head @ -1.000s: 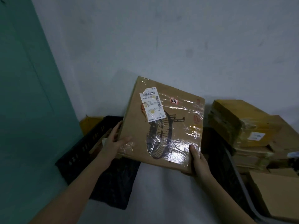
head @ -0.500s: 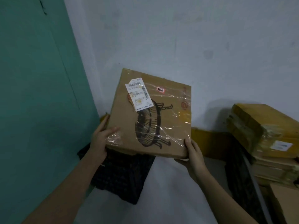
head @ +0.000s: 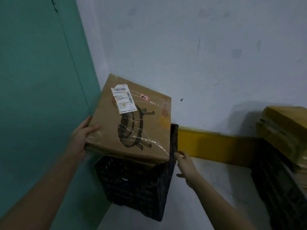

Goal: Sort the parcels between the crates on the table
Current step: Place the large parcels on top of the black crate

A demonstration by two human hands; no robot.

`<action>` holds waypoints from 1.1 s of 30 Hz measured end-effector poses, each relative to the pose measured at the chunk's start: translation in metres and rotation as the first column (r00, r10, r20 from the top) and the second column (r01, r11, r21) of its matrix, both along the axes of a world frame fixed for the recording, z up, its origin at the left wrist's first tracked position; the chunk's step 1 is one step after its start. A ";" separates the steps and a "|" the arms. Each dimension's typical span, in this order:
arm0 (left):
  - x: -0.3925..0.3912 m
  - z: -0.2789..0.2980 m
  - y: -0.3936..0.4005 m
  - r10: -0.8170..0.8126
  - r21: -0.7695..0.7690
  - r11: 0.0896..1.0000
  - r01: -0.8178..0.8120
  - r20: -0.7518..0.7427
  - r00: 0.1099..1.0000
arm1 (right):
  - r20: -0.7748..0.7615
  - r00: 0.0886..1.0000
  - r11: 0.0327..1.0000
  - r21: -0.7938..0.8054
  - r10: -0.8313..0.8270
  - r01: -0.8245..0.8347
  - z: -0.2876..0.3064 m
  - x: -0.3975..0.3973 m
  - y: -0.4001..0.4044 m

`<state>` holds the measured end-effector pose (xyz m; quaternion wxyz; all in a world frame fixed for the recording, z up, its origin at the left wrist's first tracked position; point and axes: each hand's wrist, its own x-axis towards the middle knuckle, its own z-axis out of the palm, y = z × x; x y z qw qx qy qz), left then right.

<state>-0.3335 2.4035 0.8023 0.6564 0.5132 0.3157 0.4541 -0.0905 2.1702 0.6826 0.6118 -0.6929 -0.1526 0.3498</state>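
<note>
The left hand [head: 81,138] is gripping the box [head: 131,120] at mid-frame, tilted over the black crate [head: 137,185]; the right hand [head: 186,166] is hanging open just beside it (letting go). Lowering it flat looks wisest.

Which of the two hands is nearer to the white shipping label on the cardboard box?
Left. The left hand grips the box's left edge, below-left of the label. The right hand is open past the bottom-right corner, farther away.

Cardboard parcel [head: 131,120] (glossy tape); black plastic crate [head: 136,185].
</note>
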 end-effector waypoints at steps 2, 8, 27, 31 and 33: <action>-0.009 0.000 0.027 -0.017 -0.029 0.999 0.016 -0.043 0.999 | 0.020 1.000 0.999 -0.053 0.009 -0.008 -0.012 -0.011 0.021; -0.019 -0.016 0.082 -0.141 -0.111 0.987 0.118 -0.234 0.962 | 0.064 0.994 0.991 -0.100 -0.084 0.090 -0.051 -0.037 0.077; 0.048 -0.072 0.123 -0.157 0.100 0.902 0.421 -0.831 0.533 | 0.126 0.963 0.950 -0.173 -0.240 0.259 -0.077 -0.043 0.093; 0.043 -0.080 0.119 -0.085 0.179 0.881 0.439 -0.851 0.519 | 0.113 0.965 0.952 -0.171 -0.236 0.253 -0.079 -0.042 0.095; 0.042 -0.079 0.120 -0.088 0.180 0.866 0.466 -0.862 0.498 | 0.104 0.966 0.952 -0.174 -0.237 0.253 -0.080 -0.042 0.094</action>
